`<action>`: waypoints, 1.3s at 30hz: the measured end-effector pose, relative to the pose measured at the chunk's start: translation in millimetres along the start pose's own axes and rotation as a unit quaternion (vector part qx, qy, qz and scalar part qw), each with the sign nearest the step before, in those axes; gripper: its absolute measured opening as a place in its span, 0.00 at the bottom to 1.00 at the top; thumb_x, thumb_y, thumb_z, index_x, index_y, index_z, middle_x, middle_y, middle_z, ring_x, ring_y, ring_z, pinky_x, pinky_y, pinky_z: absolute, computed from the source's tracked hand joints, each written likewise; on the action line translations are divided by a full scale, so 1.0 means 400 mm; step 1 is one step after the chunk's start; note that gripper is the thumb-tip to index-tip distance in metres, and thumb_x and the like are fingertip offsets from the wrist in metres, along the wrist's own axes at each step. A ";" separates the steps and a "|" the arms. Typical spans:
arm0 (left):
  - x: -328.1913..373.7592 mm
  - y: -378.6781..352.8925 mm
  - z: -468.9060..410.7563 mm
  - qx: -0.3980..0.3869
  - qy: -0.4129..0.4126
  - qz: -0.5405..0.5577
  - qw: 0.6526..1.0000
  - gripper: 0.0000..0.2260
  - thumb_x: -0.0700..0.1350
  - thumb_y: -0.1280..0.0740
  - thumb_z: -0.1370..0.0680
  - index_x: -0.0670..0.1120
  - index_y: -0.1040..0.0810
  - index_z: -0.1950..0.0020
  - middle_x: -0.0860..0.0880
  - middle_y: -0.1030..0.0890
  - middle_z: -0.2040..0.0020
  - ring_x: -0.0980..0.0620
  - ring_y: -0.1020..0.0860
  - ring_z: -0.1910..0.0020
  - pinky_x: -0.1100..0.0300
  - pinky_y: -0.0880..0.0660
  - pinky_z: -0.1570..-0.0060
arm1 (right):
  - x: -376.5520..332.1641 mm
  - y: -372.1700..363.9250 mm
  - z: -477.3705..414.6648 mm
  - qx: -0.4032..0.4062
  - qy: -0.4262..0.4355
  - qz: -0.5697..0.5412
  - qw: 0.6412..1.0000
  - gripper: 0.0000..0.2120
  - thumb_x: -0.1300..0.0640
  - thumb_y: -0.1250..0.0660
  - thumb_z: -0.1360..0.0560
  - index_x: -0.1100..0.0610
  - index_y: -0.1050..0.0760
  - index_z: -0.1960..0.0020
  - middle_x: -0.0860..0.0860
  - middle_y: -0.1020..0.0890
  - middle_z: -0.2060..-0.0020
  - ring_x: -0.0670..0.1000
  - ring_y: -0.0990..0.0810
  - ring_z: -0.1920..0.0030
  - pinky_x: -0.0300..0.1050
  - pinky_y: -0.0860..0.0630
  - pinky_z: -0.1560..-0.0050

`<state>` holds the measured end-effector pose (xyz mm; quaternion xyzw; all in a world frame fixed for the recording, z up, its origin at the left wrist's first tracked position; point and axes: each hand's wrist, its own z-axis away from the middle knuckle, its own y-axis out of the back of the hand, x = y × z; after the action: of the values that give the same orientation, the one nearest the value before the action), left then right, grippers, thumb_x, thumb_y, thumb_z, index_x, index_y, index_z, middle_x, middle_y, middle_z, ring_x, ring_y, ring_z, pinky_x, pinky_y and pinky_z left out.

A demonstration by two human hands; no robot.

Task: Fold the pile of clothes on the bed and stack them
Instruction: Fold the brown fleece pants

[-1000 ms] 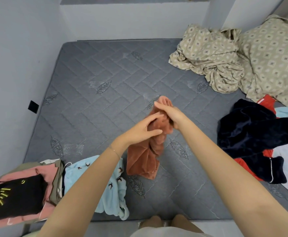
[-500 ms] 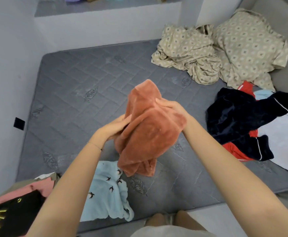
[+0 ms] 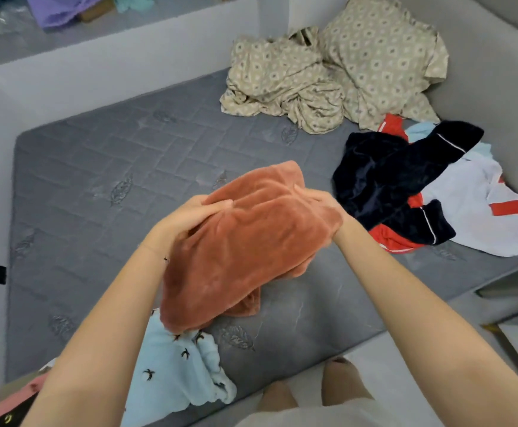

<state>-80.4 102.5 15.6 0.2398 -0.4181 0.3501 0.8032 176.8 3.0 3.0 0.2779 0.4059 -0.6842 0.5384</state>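
Left hand (image 3: 186,217) and right hand (image 3: 319,200) each gripped the rust fleece garment (image 3: 245,248) above the grey mattress (image 3: 97,180), unfolded clothes pile (image 3: 405,186) lay far right

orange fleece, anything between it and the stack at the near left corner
Left hand and right hand hold the orange fleece above the bed. A light blue bird-print garment lies between it and the stack; the left forearm crosses there too.
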 end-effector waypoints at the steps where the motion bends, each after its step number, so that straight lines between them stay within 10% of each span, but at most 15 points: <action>1: 0.005 -0.039 -0.015 0.020 -0.002 -0.020 1.000 0.06 0.49 0.30 0.23 0.50 0.17 0.49 0.55 0.14 0.57 0.61 0.17 0.58 0.71 0.24 0.64 | -0.001 0.035 0.002 -0.010 -0.032 -0.040 0.999 0.16 0.48 0.34 0.25 0.60 0.22 0.46 0.53 0.15 0.56 0.49 0.16 0.52 0.47 0.24 0.47; 5: -0.018 -0.157 -0.136 0.057 -0.027 -0.050 0.997 0.04 0.46 0.30 0.23 0.50 0.17 0.50 0.59 0.15 0.57 0.65 0.19 0.58 0.74 0.26 0.62 | 0.017 0.187 -0.014 -0.018 -0.042 -0.032 0.998 0.22 0.47 0.32 0.24 0.56 0.26 0.34 0.56 0.19 0.40 0.54 0.20 0.39 0.48 0.23 0.40; 15: -0.063 -0.523 -0.587 0.090 0.017 -0.041 0.995 0.11 0.49 0.26 0.26 0.41 0.16 0.51 0.48 0.15 0.57 0.55 0.19 0.60 0.60 0.23 0.56 | 0.105 0.625 -0.151 0.185 0.004 0.129 0.974 0.17 0.43 0.30 0.26 0.57 0.24 0.49 0.53 0.17 0.52 0.51 0.18 0.49 0.44 0.21 0.47; 22: -0.113 -0.745 -0.875 0.155 -0.028 -0.113 0.981 0.18 0.49 0.25 0.28 0.49 0.30 0.71 0.61 0.31 0.78 0.63 0.34 0.76 0.68 0.36 0.71 | 0.168 0.905 -0.278 0.266 0.007 0.189 0.945 0.10 0.44 0.32 0.25 0.49 0.26 0.59 0.44 0.21 0.63 0.42 0.23 0.60 0.37 0.28 0.57; 27: -0.139 -0.849 -1.026 0.209 -0.091 -0.217 0.949 0.11 0.53 0.26 0.27 0.51 0.26 0.62 0.56 0.24 0.63 0.51 0.24 0.58 0.52 0.28 0.53 | 0.229 1.048 -0.355 0.336 0.025 0.230 0.913 0.09 0.43 0.31 0.26 0.45 0.28 0.60 0.41 0.22 0.65 0.37 0.24 0.63 0.36 0.30 0.58; 30: -0.183 -0.887 -1.059 0.218 -0.096 -0.281 0.930 0.14 0.50 0.30 0.24 0.47 0.22 0.40 0.49 0.21 0.43 0.46 0.26 0.40 0.45 0.33 0.37 | 0.269 1.093 -0.393 0.362 0.007 0.276 0.890 0.11 0.43 0.31 0.26 0.50 0.27 0.56 0.43 0.22 0.63 0.42 0.24 0.61 0.42 0.28 0.56; 39: -0.364 -0.795 -0.930 0.242 -0.016 -0.364 0.899 0.24 0.52 0.39 0.19 0.51 0.38 0.23 0.47 0.43 0.21 0.47 0.49 0.22 0.44 0.61 0.26 | 0.312 0.985 -0.438 0.344 0.113 0.514 0.778 0.33 0.56 0.29 0.27 0.56 0.37 0.25 0.60 0.37 0.27 0.62 0.42 0.25 0.58 0.47 0.24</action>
<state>290.8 98.6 -335.3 0.5676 -0.2166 0.1203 0.7851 512.8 53.0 -290.4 0.6872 -0.0015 -0.3634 0.6291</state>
